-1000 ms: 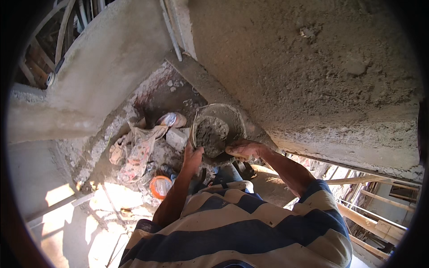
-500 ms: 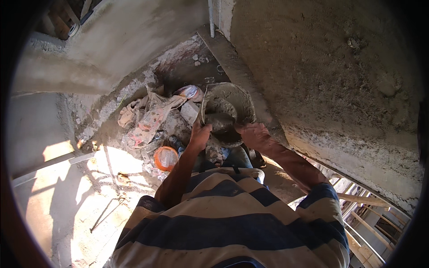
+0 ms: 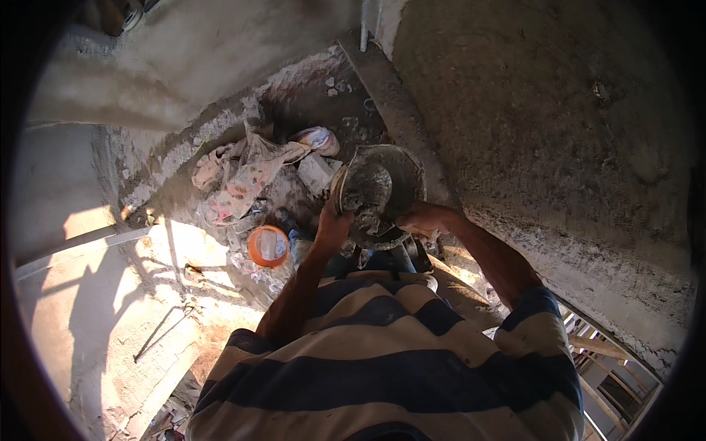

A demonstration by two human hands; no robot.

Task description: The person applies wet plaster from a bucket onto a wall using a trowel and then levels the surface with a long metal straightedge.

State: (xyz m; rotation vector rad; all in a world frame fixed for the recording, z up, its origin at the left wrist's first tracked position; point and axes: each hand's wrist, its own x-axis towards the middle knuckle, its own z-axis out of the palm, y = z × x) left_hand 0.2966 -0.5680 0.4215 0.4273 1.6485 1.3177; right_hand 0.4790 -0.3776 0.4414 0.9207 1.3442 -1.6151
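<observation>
Plainly, your left hand (image 3: pixel 335 224) and right hand (image 3: pixel 426 218) are angling inward, fingers (image 3: pixel 406 217) pinching opposite sides of the bucket (image 3: pixel 409 180).

Counts off my head feed: I get two hands, one left (image 3: pixel 334 224), one right (image 3: pixel 426 219), on two bare forearms. One bucket (image 3: pixel 409 180), one lot of grey mix (image 3: pixel 368 184) in it. One orange tub (image 3: pixel 253 246). One cloth (image 3: pixel 250 180), counting the spotted heap as a single piece. One pale block (image 3: pixel 315 173), one bag (image 3: pixel 319 139). One striped shirt (image 3: pixel 382 375). One board (image 3: pixel 397 103) along the wall foot. One thin rod (image 3: pixel 158 338) on the floor. Pipes (image 3: pixel 364 29) up top: I count at least one, can't confirm a second. Rubble bits (image 3: pixel 257 213): many, too small for me to count.
</observation>
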